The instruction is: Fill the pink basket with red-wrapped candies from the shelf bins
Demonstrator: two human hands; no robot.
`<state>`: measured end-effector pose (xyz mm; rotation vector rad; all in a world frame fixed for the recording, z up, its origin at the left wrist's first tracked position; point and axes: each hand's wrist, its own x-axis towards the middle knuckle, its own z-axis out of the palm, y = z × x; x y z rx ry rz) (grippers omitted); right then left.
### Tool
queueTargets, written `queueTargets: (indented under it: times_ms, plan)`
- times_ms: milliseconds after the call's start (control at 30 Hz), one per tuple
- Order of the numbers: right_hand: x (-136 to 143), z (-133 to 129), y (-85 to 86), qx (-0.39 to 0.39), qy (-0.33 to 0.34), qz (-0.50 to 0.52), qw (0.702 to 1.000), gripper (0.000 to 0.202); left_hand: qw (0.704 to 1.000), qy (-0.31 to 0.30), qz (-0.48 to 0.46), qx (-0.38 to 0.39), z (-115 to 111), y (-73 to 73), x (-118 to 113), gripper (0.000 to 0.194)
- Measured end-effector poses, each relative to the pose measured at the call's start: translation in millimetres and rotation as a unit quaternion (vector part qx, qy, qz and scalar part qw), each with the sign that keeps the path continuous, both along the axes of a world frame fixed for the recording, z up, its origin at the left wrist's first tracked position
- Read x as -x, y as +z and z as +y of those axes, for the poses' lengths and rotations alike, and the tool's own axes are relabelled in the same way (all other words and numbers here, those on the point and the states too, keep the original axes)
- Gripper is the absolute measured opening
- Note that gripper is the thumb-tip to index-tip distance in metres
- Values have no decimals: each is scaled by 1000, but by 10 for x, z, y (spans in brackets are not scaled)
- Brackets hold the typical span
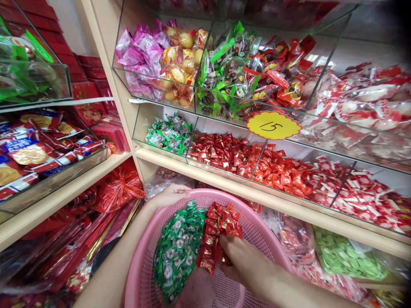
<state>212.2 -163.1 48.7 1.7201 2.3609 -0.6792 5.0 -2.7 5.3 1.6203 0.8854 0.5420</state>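
- Head view, grip: we record the left hand (170, 196) laid along the far rim of the pink basket (143, 248); we cannot tell how firmly its fingers close.
- Right hand (239, 259): inside the basket, fingers curled down against red packets (210, 239); its fingertips are hidden, so we cannot tell whether it grips one.
- Basket contents: the red packets lie beside a heap of green packets (180, 244); we see bare basket floor at the near side.
- Shelving: we list a pale wooden ledge (192, 172) just beyond the basket and a pale wooden upright (102, 64) at its left.
- Upper clear bins: purple packets (141, 55), yellow packets (184, 55), green-trimmed packets (224, 64), then red-and-white packets (369, 98) at the right.
- Price tag: yellow, scalloped yellow card (274, 125) marked 15, on the bin front.
- Lower clear trays: green-and-silver sweets (170, 132), dark red sweets (221, 149), orange-red sweets (282, 171), pink-and-white sweets (369, 192).
- Left bay: we note biscuit packets (35, 145), red boxes (90, 102) behind, and a shiny red bag (120, 184) below.
- Under the ledge, right: bagged light green goods (346, 252).
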Motion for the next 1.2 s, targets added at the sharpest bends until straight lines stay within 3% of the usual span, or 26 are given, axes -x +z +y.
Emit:
queueTargets:
  times_ms: [167,333,600,733,967,1200]
  plan:
    - [-397,-128,-82,51,-33,-54,997,20,1000,-2,1,-1,-15,34,-16,37]
    - [-559,-86,-168,59,-54,-89,993,16,1000,-3,12,-8,6,-5,-13,35]
    - [-499,32,-247,79,-35,-76,993,6,1000,-14,8,-10,-5,1,8,35]
    - [-448,-13,-325,81,-28,-62,994,12,1000,-12,2,-7,4,-20,7,37]
    - [-360,25,-265,70,-49,-90,992,15,999,-24,11,-20,17,-31,11,37]
    - [-412,5,-322,58,-63,-123,989,20,999,-26,32,-35,19,-33,15,38]
